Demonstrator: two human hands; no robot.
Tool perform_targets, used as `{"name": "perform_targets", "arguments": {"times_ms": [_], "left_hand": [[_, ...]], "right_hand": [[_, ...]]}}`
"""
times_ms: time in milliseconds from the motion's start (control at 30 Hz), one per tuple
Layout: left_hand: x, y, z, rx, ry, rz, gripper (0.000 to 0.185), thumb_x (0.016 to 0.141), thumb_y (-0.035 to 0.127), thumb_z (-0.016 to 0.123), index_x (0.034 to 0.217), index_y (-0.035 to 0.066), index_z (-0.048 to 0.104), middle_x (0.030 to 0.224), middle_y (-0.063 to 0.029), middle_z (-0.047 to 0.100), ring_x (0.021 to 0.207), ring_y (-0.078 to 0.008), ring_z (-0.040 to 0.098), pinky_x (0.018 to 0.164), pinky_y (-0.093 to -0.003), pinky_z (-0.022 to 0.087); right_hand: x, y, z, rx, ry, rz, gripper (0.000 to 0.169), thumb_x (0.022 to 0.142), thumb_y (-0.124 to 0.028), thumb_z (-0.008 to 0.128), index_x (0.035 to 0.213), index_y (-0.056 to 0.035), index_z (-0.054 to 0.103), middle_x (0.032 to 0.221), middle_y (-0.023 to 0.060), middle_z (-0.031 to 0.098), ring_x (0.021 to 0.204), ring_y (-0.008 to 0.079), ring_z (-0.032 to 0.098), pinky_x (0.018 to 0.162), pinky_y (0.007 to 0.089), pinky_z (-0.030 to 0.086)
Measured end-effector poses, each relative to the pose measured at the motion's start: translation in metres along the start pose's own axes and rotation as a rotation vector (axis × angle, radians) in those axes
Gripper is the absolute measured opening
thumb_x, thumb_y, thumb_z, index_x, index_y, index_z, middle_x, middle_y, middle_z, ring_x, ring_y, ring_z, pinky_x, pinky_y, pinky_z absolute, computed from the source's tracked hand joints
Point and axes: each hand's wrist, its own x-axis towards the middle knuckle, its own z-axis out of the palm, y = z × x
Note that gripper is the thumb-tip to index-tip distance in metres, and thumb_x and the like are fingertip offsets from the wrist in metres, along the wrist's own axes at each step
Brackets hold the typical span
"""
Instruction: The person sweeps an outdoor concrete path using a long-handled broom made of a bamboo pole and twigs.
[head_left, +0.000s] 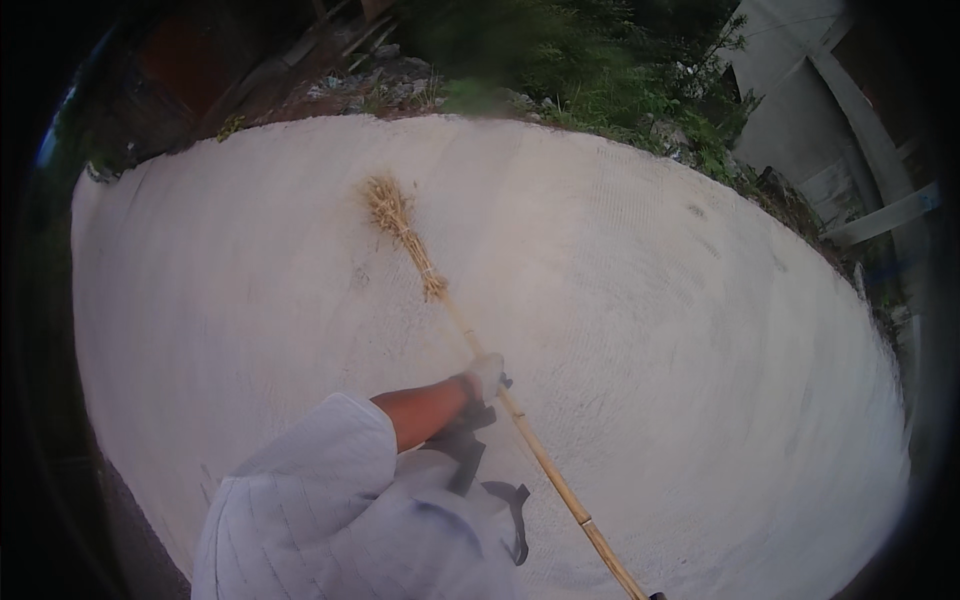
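My left hand (489, 375), in a pale glove with dark parts, grips the bamboo handle (551, 472) of a broom. The handle runs from the lower right up to a bound bundle of dry, straw-coloured twigs (390, 206), which is the broom head. Its splayed tips lie over the pale concrete surface (675, 337), left of the upper middle. My right hand is out of view; a small dark thing shows beside the handle at the bottom edge, too little to identify. Dark straps (514, 517) hang by my light shirt (322, 495).
Green bushes (600, 60), grass and stony rubble (390, 79) border the far edge of the concrete. A grey concrete structure (802, 112) and a pale beam (881, 217) stand at the upper right. Dark ground lies beyond the left edge.
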Motion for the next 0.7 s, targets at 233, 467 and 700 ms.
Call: {"name": "perform_targets", "arguments": {"times_ms": [233,467,700], "left_hand": [[0.040,0.117,0.017,-0.992,-0.058,0.163,0.025,0.084,0.028,0.048,0.075,0.005,0.043,0.062,-0.0066,0.043,0.051,-0.0210,0.048,0.050,-0.0331,0.048],[0.009,0.093,-0.006,-0.934,0.163,0.140,0.019,0.085,0.026,0.047,0.082,0.007,0.045,0.064,-0.0059,0.043,0.055,-0.0206,0.047,0.051,-0.0361,0.046],[-0.046,-0.029,-0.073,-1.036,0.674,-0.104,0.019,0.081,0.020,0.051,0.069,0.007,0.044,0.054,-0.0051,0.040,0.043,-0.0199,0.041,0.043,-0.0370,0.047]], "right_hand": [[-0.018,-0.042,0.051,0.121,0.078,0.144,0.018,0.062,-0.032,0.062,0.061,-0.0139,0.060,0.050,0.0108,0.056,0.044,0.0311,0.055,0.040,0.0422,0.042],[0.011,-0.048,0.073,0.279,-0.022,0.048,0.020,0.062,-0.035,0.062,0.064,-0.0149,0.063,0.053,0.0114,0.057,0.046,0.0300,0.057,0.041,0.0414,0.044],[0.081,-0.068,0.056,0.231,-0.262,-0.225,0.020,0.062,-0.028,0.057,0.074,-0.0126,0.064,0.063,0.0147,0.061,0.061,0.0335,0.060,0.055,0.0419,0.048]]}}
